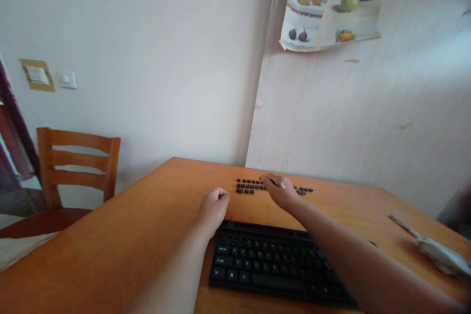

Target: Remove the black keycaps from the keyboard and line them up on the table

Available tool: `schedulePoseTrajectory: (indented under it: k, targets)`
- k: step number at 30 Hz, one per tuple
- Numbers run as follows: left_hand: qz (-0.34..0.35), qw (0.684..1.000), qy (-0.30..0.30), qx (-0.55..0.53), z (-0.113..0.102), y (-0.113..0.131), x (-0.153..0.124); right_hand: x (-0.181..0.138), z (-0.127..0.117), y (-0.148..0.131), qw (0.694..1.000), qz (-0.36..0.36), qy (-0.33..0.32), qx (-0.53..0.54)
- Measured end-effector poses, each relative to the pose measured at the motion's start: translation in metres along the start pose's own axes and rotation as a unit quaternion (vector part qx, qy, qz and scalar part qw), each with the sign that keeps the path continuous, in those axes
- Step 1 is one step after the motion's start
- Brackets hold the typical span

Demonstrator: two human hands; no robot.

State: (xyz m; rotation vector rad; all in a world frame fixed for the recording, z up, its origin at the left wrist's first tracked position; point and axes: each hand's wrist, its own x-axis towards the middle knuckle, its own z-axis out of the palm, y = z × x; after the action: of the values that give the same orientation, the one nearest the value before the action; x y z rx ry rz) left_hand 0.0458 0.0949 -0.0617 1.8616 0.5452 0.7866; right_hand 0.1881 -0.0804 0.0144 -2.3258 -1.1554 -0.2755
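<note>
A black keyboard [272, 262] lies on the table in front of me, partly covered by my right forearm. Beyond it, several loose black keycaps [246, 186] are set out in short rows. My right hand [281, 191] reaches over these rows, its fingers drawn together at the top row; what is between them is hidden. Some keycaps behind and under that hand cannot be seen. Left of the rows, above the keyboard's far left corner, is my left hand [214, 206]. Its fingers are curled closed with the thumb against them, and their contents do not show.
The wooden table [154, 216] meets the wall at its far edge. On the right lies a long-handled object with a pale, crumpled-looking end [439, 255]. A wooden chair [77, 167] stands at the left. Fruit paintings [333, 14] hang on the wall.
</note>
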Motion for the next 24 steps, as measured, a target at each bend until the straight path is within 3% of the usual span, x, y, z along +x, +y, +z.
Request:
schedulePoseTrajectory:
  k: [2,4,6,9,14,19,24]
  targets:
    - [0.003,1.0,-0.005,0.003,0.0,-0.001,0.0,-0.01,-0.009,-0.007,0.994,0.029,0.018,0.1]
    - [0.005,1.0,-0.009,-0.001,-0.001,0.0,0.0,-0.023,-0.017,-0.016,0.969,0.076,0.017,0.235]
    - [0.005,1.0,-0.011,-0.013,-0.001,0.001,0.0,-0.037,-0.024,-0.024,0.94,0.108,-0.016,0.324]
    - [0.004,1.0,-0.012,-0.024,-0.002,0.003,-0.002,-0.055,-0.031,-0.036,0.917,0.106,-0.089,0.374]
    - [0.012,0.999,-0.017,-0.028,-0.004,0.007,-0.005,-0.073,-0.032,-0.05,0.914,0.07,-0.176,0.359]
    - [0.014,0.999,-0.017,-0.032,-0.003,0.008,-0.005,-0.081,-0.023,-0.062,0.949,0.033,-0.162,0.268]
    - [0.008,0.999,-0.017,-0.029,-0.002,0.006,-0.004,-0.084,-0.021,-0.065,0.952,0.009,-0.19,0.24]
